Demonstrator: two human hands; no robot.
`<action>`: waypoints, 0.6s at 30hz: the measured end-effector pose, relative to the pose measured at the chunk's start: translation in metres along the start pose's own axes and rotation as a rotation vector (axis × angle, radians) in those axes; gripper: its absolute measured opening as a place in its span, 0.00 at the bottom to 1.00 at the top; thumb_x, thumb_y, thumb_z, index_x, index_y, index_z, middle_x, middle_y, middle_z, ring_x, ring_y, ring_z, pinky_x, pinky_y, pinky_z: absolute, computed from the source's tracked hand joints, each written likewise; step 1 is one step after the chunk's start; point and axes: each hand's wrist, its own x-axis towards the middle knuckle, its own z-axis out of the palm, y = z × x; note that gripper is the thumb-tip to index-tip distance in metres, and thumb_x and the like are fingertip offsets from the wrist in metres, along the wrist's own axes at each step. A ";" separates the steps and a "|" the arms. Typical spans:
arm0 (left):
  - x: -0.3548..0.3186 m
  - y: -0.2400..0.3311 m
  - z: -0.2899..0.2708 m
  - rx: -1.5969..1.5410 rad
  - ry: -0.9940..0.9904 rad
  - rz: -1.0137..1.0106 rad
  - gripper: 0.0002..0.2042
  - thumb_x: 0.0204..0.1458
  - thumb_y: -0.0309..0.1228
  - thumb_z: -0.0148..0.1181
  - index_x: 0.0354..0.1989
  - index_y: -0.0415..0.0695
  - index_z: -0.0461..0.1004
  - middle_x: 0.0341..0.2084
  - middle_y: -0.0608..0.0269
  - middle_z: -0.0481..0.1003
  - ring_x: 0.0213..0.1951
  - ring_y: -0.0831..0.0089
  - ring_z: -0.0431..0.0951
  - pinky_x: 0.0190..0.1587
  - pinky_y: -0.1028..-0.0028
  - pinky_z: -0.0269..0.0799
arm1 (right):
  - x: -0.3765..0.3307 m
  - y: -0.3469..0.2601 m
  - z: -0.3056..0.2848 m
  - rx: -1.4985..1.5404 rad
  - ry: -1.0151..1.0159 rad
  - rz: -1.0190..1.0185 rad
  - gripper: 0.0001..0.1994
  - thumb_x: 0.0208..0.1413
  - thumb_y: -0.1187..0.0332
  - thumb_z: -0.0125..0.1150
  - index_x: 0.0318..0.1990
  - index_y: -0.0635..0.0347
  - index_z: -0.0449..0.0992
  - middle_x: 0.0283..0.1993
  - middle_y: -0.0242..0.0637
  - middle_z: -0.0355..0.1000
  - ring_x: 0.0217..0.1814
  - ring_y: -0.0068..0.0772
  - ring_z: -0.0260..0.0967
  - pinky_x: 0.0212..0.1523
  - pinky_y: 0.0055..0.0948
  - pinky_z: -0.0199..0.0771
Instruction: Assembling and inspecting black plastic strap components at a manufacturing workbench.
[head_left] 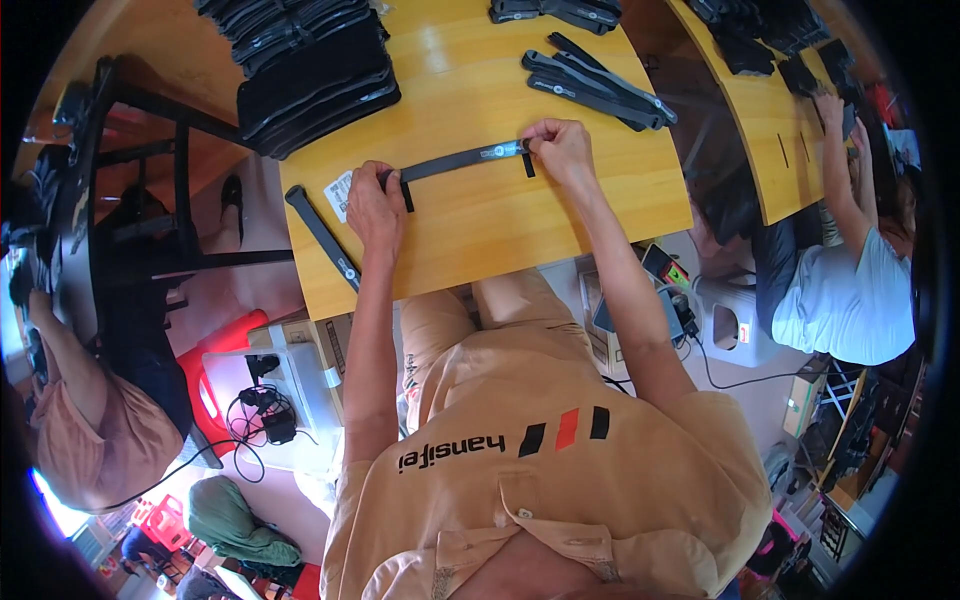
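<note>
A dark strap (455, 162) with a small white print near one end is stretched between my hands, close over the table. My left hand (376, 205) pinches its left end. The fingers of my right hand (560, 148) are closed on the other end. Below the strap's ends, two short black strips (530, 165) show against the yellow table (470, 235). A second dark strap (322, 238) lies slantwise at the table's left edge. Beside my left hand is a white printed label (340, 192), partly covered by the hand.
A tall stack of black folded fabric pieces (315, 105) stands at the back left. Several loose straps (598, 88) lie at the back right, with another black bundle (556, 12) beyond. At right, a co-worker's hands (832, 110) are over another yellow table (755, 130). Another person sits at left.
</note>
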 end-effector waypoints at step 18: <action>0.000 0.000 -0.001 -0.006 -0.006 -0.008 0.05 0.46 0.27 0.57 0.30 0.39 0.71 0.29 0.51 0.73 0.33 0.53 0.73 0.35 0.62 0.66 | 0.000 0.007 0.006 -0.031 0.073 0.021 0.04 0.36 0.77 0.59 0.23 0.61 0.78 0.20 0.36 0.73 0.22 0.28 0.70 0.27 0.23 0.69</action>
